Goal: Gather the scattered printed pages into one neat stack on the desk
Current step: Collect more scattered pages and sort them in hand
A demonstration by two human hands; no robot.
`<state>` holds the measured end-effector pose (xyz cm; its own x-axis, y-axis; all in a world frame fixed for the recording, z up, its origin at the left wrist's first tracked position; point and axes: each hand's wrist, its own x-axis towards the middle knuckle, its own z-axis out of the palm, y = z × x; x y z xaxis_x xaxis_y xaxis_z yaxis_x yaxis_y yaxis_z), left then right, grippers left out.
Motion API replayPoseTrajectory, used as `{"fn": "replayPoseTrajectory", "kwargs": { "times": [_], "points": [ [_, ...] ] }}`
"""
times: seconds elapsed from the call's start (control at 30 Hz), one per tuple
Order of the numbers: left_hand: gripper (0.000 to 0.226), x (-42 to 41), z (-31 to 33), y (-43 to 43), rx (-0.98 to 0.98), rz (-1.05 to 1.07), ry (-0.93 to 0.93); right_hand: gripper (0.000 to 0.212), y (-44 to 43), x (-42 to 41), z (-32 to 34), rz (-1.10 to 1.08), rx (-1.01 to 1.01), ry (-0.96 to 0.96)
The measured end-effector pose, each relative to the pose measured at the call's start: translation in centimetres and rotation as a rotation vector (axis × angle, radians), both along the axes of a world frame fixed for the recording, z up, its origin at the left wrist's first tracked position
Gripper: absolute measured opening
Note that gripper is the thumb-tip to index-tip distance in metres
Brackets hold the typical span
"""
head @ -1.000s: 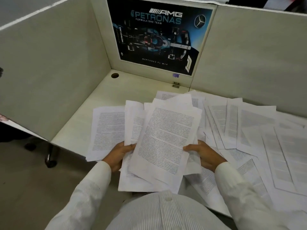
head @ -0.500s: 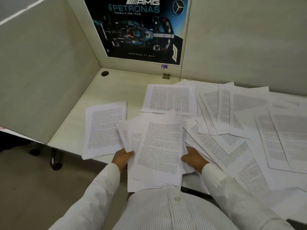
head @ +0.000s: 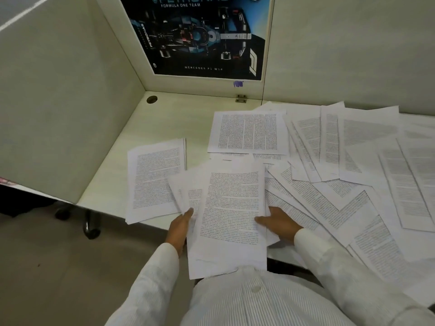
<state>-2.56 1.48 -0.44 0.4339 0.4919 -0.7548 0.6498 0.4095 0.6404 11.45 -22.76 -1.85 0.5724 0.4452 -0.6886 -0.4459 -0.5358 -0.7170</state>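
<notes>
A loose bundle of printed pages (head: 231, 212) hangs over the near edge of the desk (head: 164, 121), held between both hands. My left hand (head: 180, 228) grips its left side, thumb on top. My right hand (head: 279, 223) grips its right side, thumb on the top sheet. The sheets in the bundle are fanned and uneven. To the left, a small pile of pages (head: 155, 180) lies flat. One page (head: 248, 131) lies sideways behind the bundle. Many more scattered pages (head: 353, 184) overlap across the right of the desk.
Cream partition walls enclose the desk on the left (head: 58, 102) and the back right (head: 353, 48). A dark racing-team poster (head: 200, 36) hangs in the corner. A cable hole (head: 151, 99) sits in the far left corner. A chair base (head: 90, 225) stands on the floor at left.
The bundle came down from a raised, tilted hold towards the desk edge and its sheets drew closer together. Lowering it uncovered the sideways page behind. My view shifted left and closer.
</notes>
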Motion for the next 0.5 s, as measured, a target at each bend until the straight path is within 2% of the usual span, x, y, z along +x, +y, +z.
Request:
{"fn": "replayPoseTrajectory", "kwargs": {
  "times": [0.23,0.33,0.43,0.5],
  "points": [
    [0.037,0.6,0.2,2.6,0.070,-0.255,-0.086,0.034,3.8,-4.0,1.6,0.012,0.020,-0.034],
    [0.036,1.0,0.6,4.9,0.054,-0.277,-0.103,0.028,4.5,-5.1,2.0,-0.149,0.026,-0.040],
    [0.034,1.3,1.7,7.8,-0.045,-0.269,-0.156,0.017,5.0,-5.5,2.9,-0.265,-0.027,-0.114],
    [0.034,1.6,2.7,9.4,-0.122,-0.306,-0.200,0.030,5.1,-5.4,3.2,-0.304,-0.048,-0.138]
  ]
}}
